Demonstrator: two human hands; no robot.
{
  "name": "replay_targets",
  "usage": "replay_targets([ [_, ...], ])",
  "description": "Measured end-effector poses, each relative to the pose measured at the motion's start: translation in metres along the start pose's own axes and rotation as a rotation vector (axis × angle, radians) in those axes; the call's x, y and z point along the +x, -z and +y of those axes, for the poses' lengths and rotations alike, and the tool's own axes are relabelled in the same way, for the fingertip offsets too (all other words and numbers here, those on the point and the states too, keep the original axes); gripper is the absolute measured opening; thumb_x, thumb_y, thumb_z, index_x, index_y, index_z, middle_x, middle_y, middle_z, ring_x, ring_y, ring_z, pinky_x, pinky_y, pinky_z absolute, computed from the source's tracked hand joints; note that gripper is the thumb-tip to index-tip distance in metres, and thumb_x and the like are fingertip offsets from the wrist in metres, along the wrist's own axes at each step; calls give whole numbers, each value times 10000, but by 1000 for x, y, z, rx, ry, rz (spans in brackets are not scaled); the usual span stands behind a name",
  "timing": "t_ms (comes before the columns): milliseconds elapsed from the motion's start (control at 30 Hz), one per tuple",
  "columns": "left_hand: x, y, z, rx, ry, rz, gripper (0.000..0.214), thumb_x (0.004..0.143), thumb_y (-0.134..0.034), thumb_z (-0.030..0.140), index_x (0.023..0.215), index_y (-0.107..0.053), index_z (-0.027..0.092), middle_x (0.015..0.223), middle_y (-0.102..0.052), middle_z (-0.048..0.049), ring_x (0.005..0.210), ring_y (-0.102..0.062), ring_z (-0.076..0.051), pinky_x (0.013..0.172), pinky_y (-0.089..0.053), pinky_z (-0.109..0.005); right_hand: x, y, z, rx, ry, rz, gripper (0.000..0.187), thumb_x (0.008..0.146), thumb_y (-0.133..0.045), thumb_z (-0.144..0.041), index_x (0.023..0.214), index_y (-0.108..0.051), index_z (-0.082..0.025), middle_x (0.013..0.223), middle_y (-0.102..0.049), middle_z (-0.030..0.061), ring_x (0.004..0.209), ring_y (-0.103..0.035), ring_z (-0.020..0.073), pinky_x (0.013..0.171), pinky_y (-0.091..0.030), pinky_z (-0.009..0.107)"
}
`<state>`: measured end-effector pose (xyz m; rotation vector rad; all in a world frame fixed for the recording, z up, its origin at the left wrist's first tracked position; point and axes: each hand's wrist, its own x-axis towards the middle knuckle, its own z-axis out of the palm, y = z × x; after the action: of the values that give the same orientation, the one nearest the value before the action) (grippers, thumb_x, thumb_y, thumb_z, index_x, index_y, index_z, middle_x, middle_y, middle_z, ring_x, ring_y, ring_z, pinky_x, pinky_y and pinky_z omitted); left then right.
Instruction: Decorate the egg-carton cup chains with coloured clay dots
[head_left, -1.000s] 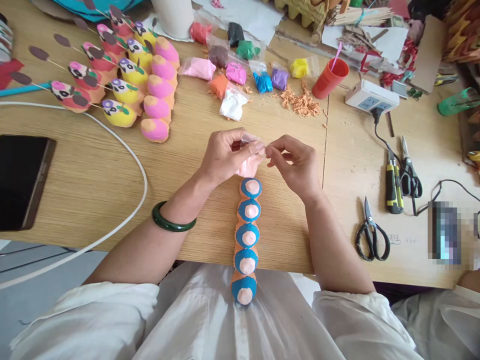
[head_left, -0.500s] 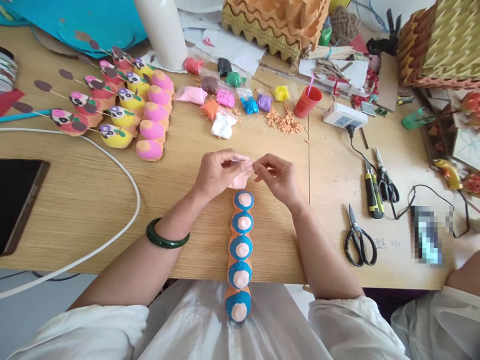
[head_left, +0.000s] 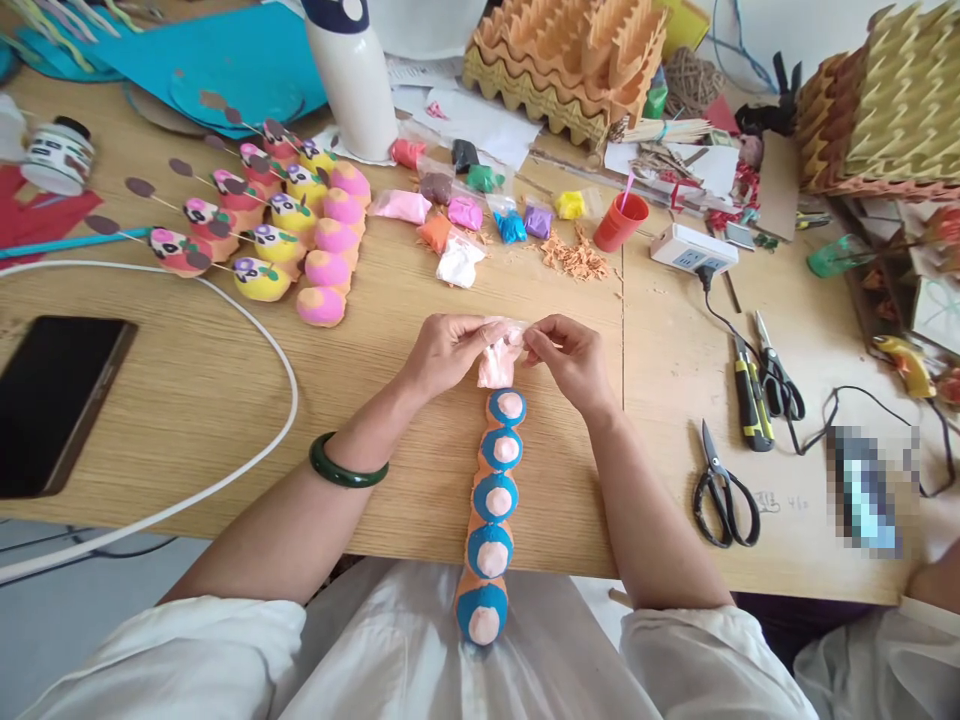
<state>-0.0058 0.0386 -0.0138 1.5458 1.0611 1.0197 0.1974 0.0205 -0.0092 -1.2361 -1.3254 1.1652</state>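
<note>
My left hand (head_left: 448,352) and my right hand (head_left: 568,358) meet over the middle of the wooden table (head_left: 187,390). Both pinch the top of a small clear bag of pale pink clay (head_left: 496,362), which hangs between them. Just below the bag lies a row of orange egg-carton cups (head_left: 495,500) capped in blue with pink centres; it runs from the hands toward me and overhangs the table's front edge. A green bangle (head_left: 346,468) circles my left wrist.
Several small bags of coloured clay (head_left: 465,215) lie beyond the hands, beside orange shavings (head_left: 574,258) and a red cup (head_left: 619,222). Painted carton figures (head_left: 300,235) lie at left, a black phone (head_left: 56,400) and white cable (head_left: 247,300) too. Scissors (head_left: 721,480), pliers (head_left: 750,395), a power strip (head_left: 694,248) lie right.
The view has tilted up a little, showing more of the table's far side. Both hands stay pinched on the pink clay bag, which now hangs lower between them.
</note>
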Motion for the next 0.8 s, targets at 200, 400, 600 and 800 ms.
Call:
replay_targets([
  [200, 1, -3, -6, -89, 102, 22, 600, 849, -779, 745, 738, -844, 159, 754, -815, -44, 765, -751, -215, 708, -562, -281, 2, 0, 2, 57, -15, -5, 573, 680, -953, -726, 745, -741, -198, 690, -694, -13, 614, -631, 117, 565, -603, 258],
  [400, 6, -9, -7, -360, 244, 218, 694, 746, -834, 813, 851, -840, 127, 876, -858, -129, 785, -817, -242, 799, -673, -349, 8, 12, 12, 239, -198, 147, 550, 618, -1010, -650, 704, -709, -197, 621, -653, -42, 525, -579, 91, 556, -631, 267],
  [600, 7, -11, -10, -326, 208, 243, 677, 759, -824, 791, 841, -831, 119, 851, -852, -141, 735, -802, -209, 742, -664, -316, 26, 26, 15, 338, -238, 227, 449, 696, -1003, -510, 720, -686, -193, 680, -674, -34, 561, -619, 83, 618, -676, 253],
  [800, 11, -10, -21, -291, 189, 249, 586, 812, -791, 710, 830, -830, 125, 849, -853, -130, 688, -790, -196, 708, -655, -308, 78, 15, -6, 295, -203, 291, 314, 973, -800, -259, 720, -626, -192, 662, -640, -53, 546, -601, 51, 674, -674, 200],
])
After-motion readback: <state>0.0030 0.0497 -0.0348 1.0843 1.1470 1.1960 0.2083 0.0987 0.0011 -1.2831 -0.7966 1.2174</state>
